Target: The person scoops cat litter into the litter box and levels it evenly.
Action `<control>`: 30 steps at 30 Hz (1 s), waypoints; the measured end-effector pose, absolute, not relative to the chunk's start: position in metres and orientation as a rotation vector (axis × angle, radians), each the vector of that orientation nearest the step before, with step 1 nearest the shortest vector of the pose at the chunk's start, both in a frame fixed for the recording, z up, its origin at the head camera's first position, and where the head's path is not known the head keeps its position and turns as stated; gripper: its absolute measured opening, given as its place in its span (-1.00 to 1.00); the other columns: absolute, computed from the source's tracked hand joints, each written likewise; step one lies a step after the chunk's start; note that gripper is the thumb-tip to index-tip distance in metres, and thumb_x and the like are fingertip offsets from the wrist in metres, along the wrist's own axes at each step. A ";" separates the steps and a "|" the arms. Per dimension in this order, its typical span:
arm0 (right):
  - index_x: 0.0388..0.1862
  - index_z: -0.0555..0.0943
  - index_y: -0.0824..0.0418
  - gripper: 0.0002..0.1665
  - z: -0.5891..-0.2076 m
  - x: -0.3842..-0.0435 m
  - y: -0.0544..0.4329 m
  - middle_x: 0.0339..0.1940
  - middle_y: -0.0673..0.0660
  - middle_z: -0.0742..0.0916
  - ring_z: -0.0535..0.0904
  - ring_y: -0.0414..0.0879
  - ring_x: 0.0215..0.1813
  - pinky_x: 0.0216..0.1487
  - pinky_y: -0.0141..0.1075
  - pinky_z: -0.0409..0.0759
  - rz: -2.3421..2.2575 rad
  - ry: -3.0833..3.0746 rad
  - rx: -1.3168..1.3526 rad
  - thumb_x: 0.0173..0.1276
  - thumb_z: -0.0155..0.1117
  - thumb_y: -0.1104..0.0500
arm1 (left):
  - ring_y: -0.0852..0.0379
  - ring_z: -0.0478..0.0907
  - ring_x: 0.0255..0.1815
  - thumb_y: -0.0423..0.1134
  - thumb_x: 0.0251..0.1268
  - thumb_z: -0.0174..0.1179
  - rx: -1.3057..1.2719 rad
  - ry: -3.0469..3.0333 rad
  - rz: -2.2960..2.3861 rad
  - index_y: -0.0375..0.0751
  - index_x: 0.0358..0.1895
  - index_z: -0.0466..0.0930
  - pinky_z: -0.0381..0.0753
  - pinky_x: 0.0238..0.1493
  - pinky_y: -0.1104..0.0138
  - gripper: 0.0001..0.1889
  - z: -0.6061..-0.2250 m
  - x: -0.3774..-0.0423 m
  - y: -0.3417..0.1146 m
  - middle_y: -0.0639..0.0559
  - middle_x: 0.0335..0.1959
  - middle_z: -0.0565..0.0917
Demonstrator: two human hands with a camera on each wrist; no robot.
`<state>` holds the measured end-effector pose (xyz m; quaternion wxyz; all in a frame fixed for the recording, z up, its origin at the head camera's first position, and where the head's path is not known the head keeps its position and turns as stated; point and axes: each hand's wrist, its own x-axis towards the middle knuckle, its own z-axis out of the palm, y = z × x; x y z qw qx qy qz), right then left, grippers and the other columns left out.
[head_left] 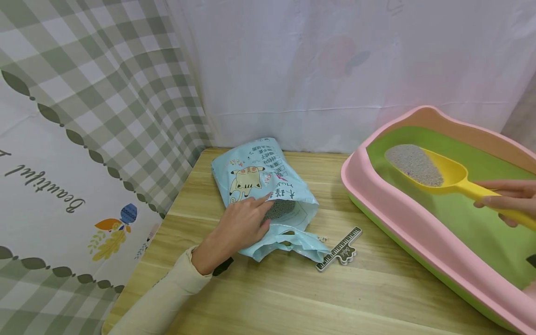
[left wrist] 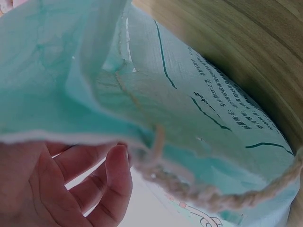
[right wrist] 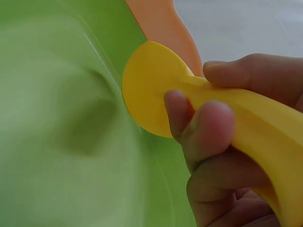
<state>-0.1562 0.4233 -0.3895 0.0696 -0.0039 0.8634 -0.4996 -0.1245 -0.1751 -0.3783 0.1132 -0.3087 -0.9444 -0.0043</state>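
Observation:
A light blue bag of cat litter (head_left: 268, 172) lies on its side on the table, its mouth gaping toward the front and grey granules showing inside. My left hand (head_left: 246, 221) grips the bag by the left side of its mouth; in the left wrist view the curled fingers (left wrist: 116, 175) are at the bag's edge (left wrist: 61, 137). On the right, my right hand (head_left: 512, 202) holds a yellow scoop (head_left: 452, 174) by the handle, heaped with grey litter (head_left: 414, 164). The scoop is over the litter box (head_left: 485, 232), green with a pink rim. In the right wrist view the fingers wrap the handle (right wrist: 255, 113).
A black-and-white ruler-shaped piece (head_left: 341, 250) lies on the wooden table (head_left: 268, 293) beside the bag's mouth. A twisted cord (left wrist: 227, 198) hangs at the bag in the left wrist view. Checked cloth (head_left: 104, 79) and white cloth (head_left: 293, 93) border the table at left and back.

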 end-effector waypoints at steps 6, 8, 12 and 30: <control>-0.05 0.70 -0.70 -0.17 -0.395 -0.154 0.421 -0.38 -0.17 0.84 0.44 -0.06 -0.65 -0.64 -0.23 0.39 -1.547 2.576 -0.025 0.59 0.28 0.44 | -0.10 0.81 -0.07 -0.19 0.37 0.48 -0.902 -2.766 -0.024 -0.25 0.27 0.78 0.78 -0.30 0.06 -0.56 -0.379 -0.125 -0.175 -0.12 0.33 0.75; -0.05 0.72 -0.69 -0.18 -0.396 -0.154 0.420 -0.38 -0.16 0.84 0.44 -0.06 -0.64 -0.63 -0.25 0.40 -1.555 2.566 -0.020 0.58 0.29 0.44 | -0.10 0.81 -0.08 -0.19 0.37 0.48 -0.904 -2.764 -0.024 -0.25 0.27 0.78 0.78 -0.31 0.06 -0.55 -0.379 -0.125 -0.175 -0.12 0.33 0.75; -0.07 0.73 -0.68 -0.19 -0.398 -0.153 0.417 -0.38 -0.15 0.85 0.43 -0.05 -0.65 -0.62 -0.24 0.39 -1.558 2.548 -0.006 0.58 0.31 0.44 | -0.09 0.80 -0.08 -0.19 0.37 0.48 -0.906 -2.768 -0.023 -0.25 0.28 0.77 0.78 -0.31 0.07 -0.55 -0.379 -0.125 -0.175 -0.13 0.33 0.75; -0.04 0.67 -0.75 -0.19 -0.392 -0.159 0.420 -0.33 -0.09 0.87 0.48 -0.05 -0.64 -0.69 -0.14 0.32 -1.385 2.514 -0.104 0.63 0.28 0.38 | -0.08 0.79 -0.10 -0.17 0.38 0.49 -0.907 -2.768 -0.020 -0.26 0.28 0.77 0.78 -0.30 0.09 -0.54 -0.381 -0.124 -0.176 -0.14 0.33 0.75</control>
